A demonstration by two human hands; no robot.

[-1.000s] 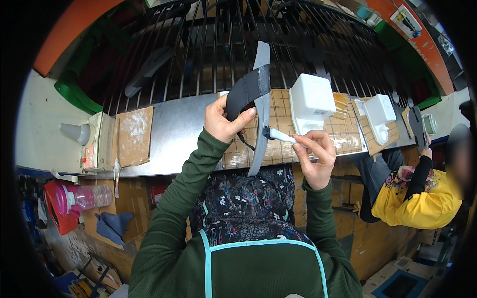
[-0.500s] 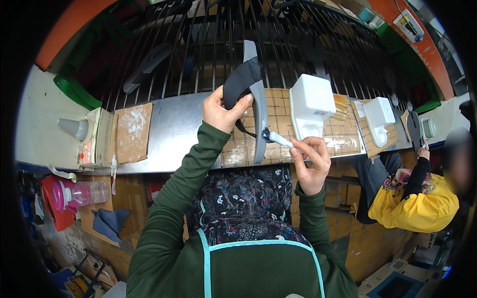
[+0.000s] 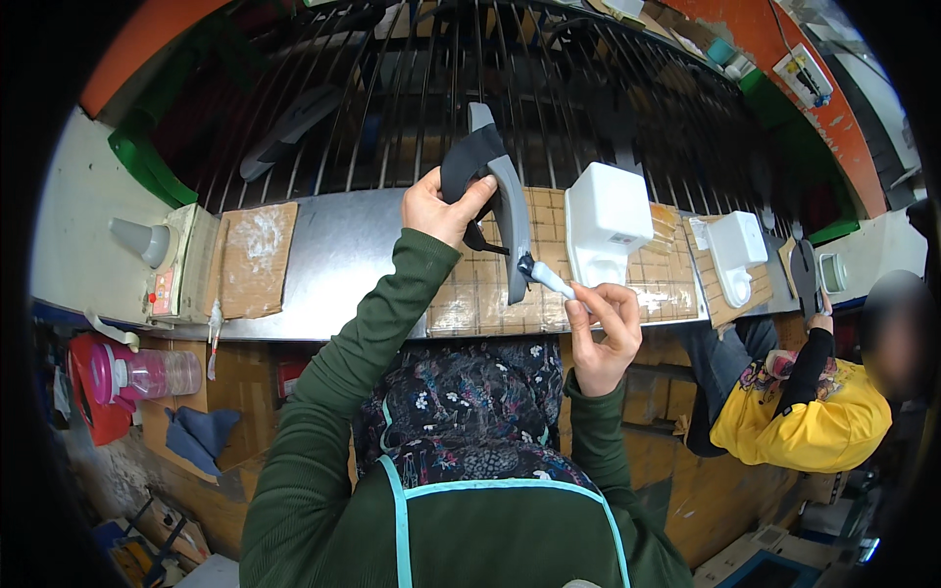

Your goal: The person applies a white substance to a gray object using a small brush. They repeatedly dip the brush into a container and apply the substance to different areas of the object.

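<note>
One sandal (image 3: 513, 208) is held up over the bench (image 3: 333, 245), pinched at its black strap by thumb and fingers of the left hand (image 3: 439, 209); one brush (image 3: 552, 281) is pinched in the right hand (image 3: 603, 343), dark bristles touching the sole! Two white containers (image 3: 610, 211) are seen to the right, one jug (image 3: 165, 374) to the left.
</note>
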